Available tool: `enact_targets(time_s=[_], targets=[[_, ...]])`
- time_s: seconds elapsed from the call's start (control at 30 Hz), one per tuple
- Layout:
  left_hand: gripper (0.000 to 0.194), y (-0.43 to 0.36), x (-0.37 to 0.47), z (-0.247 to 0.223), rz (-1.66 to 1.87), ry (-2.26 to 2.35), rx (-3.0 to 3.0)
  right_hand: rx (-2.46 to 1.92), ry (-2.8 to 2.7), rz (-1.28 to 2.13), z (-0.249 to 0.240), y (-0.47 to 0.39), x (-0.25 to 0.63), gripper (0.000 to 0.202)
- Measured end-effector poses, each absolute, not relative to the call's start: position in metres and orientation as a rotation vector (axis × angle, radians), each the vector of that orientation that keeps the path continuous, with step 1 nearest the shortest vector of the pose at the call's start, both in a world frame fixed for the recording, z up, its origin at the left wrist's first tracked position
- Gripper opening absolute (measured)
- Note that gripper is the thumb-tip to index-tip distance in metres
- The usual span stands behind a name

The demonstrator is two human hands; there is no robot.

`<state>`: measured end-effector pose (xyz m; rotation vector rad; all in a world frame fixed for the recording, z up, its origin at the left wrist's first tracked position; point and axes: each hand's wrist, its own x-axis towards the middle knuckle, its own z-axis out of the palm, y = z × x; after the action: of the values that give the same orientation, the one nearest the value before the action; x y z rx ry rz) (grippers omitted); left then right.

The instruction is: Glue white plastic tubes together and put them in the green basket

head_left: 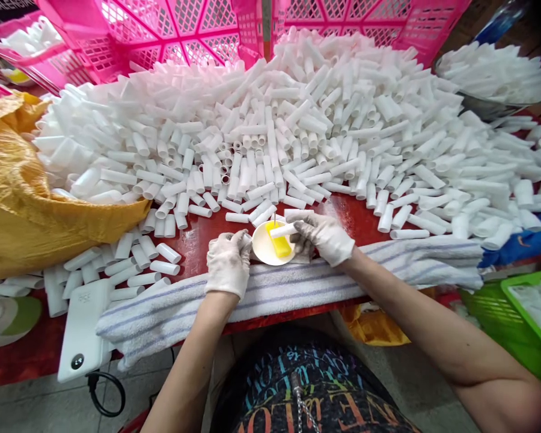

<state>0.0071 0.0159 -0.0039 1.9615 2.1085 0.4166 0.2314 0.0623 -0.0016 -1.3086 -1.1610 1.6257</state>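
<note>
A short white plastic tube (283, 231) is pinched between the gloved fingers of my right hand (328, 239). It lies level over a small white bowl (262, 251), in which a yellow block (279, 245) sits with a thin pin standing up from it. On the bowl's left side is my left hand (229, 260), also gloved, its fingers curled closed close to the rim. Whatever those fingers hold is hidden. Under both wrists runs a striped towel (293, 287) along the table's front edge.
A large heap of white tubes (270, 138) covers the red table (198, 231). Pink baskets (180, 30) stand behind it. On the left are a yellow sack (72, 234) and a white power bank (83, 328) with a cable. A green basket (491, 307) is at lower right.
</note>
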Motion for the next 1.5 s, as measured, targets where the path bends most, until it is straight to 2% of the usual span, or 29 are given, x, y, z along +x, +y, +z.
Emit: enact_targets(time_s=[0.1, 0.17, 0.3, 0.53, 0.7, 0.8, 0.9, 1.03, 1.2, 1.3, 1.5], targets=[[0.033, 0.015, 0.000, -0.006, 0.385, 2.075, 2.013, -1.312, -1.415, 1.349, -0.023, 0.061, 0.232, 0.036], [0.032, 0.014, -0.004, -0.008, 0.412, 2.063, 2.020, -1.218, -1.495, 1.296, -0.029, 0.059, 0.237, 0.032], [0.034, 0.014, -0.008, -0.007, 0.385, 2.086, 2.021, -1.086, -1.533, 1.325, -0.029, 0.052, 0.245, 0.032], [0.031, 0.017, -0.008, -0.001, 0.348, 2.104, 1.852, -1.208, -1.489, 1.436, -0.027, 0.049, 0.239, 0.035], [0.029, 0.013, -0.008, -0.002, 0.627, 2.077, 1.696, -1.221, -1.521, 1.364, -0.022, 0.044, 0.245, 0.037], [0.029, 0.009, -0.006, -0.002, 0.821, 1.970, 1.528, -1.206, -1.471, 1.320, -0.024, 0.040, 0.242, 0.031], [0.030, 0.006, -0.003, 0.001, 0.915, 1.882, 1.436, -1.209, -1.314, 1.507, -0.024, 0.041, 0.233, 0.028], [0.032, 0.003, -0.001, 0.004, 0.971, 1.780, 1.303, -1.199, -1.264, 1.727, -0.016, 0.039, 0.227, 0.034], [0.035, -0.002, 0.007, 0.007, 0.971, 1.671, 1.269, -1.166, -1.271, 1.414, 0.001, 0.023, 0.239, 0.025], [0.031, -0.007, 0.018, 0.014, 0.961, 1.550, 1.330, -1.232, -1.228, 1.357, 0.010, 0.019, 0.242, 0.035], [0.029, -0.013, 0.035, 0.018, 1.018, 1.387, 1.393, -1.346, -1.132, 1.468, 0.021, 0.025, 0.242, 0.052]])
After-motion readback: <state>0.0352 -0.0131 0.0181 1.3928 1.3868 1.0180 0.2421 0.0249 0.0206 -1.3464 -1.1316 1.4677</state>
